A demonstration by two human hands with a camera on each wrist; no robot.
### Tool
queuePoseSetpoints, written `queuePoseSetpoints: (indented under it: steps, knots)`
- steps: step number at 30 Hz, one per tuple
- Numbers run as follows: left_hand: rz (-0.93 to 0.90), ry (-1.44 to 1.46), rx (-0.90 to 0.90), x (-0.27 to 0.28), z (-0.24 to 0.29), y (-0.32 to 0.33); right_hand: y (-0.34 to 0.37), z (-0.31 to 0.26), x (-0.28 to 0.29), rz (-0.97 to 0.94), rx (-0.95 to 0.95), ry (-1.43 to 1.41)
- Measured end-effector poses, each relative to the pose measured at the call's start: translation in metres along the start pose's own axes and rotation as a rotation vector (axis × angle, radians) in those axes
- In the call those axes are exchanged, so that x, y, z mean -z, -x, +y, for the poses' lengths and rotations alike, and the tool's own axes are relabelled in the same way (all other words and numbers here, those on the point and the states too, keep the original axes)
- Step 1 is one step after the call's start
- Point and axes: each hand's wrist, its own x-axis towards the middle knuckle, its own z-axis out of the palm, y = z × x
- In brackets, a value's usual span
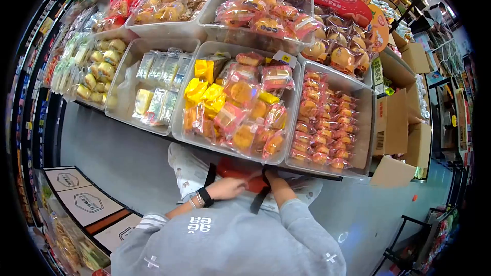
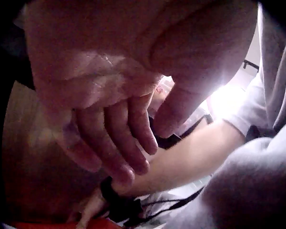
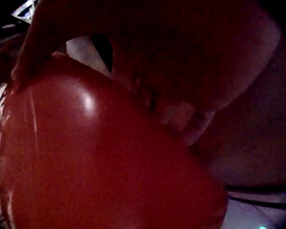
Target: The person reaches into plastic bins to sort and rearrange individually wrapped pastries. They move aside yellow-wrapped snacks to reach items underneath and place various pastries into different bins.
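A smooth, glossy red object (image 1: 225, 167) (image 3: 90, 148) lies at the person's lap, partly covered by the hands and arms. Over its near side is the left hand (image 1: 227, 188); in the left wrist view this hand (image 2: 109, 95) has relaxed, slightly bent fingers with nothing between them. At the bin's near edge, the right hand (image 1: 270, 174) is mostly hidden in the head view. Dark in the right wrist view, the right hand (image 3: 157, 71) grips the red object's upper edge, its fingers curled against the surface. The object's full shape cannot be told.
Clear bins of wrapped snacks stand ahead, including a mixed bin (image 1: 232, 156) and a bin of small red-wrapped cakes (image 1: 365, 148). Opened cardboard boxes (image 1: 393, 122) are at right. Grey floor (image 1: 112, 148) shows below the display, with a white-panelled counter (image 1: 87, 199) at left.
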Motion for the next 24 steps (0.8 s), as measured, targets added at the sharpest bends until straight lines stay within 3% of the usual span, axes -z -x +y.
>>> queuePoseSetpoints:
  steps: [1,4,10,14,16,18,20,22,24]
  knots:
    - [0.082,0.041,-0.088,0.007,-0.005,0.001,-0.001,0.004,-0.004,-0.002,0.012,0.012]
    - [0.152,-0.008,-0.116,0.021,-0.005,0.003,-0.005,0.017,-0.016,-0.003,0.032,0.028]
    - [0.207,-0.145,-0.252,0.028,-0.013,0.001,-0.027,0.042,-0.043,0.045,0.085,0.046]
    - [0.420,-0.138,-0.369,0.034,-0.010,0.018,-0.016,0.045,-0.061,0.111,0.115,0.062]
    - [0.460,-0.128,-0.273,0.051,-0.006,0.057,0.011,0.040,-0.050,0.132,0.117,0.069]
    - [0.519,-0.204,-0.284,0.061,-0.010,0.078,0.052,-0.004,-0.006,0.184,0.042,-0.163]
    - [0.641,-0.193,-0.100,0.076,-0.024,0.112,0.094,-0.005,-0.003,0.389,0.035,-0.200]
    - [0.889,-0.091,-0.001,0.096,-0.035,0.160,0.166,-0.023,0.029,0.477,-0.041,-0.273]
    - [0.962,-0.068,-0.030,0.109,-0.058,0.184,0.191,-0.019,0.030,0.566,-0.088,-0.140]
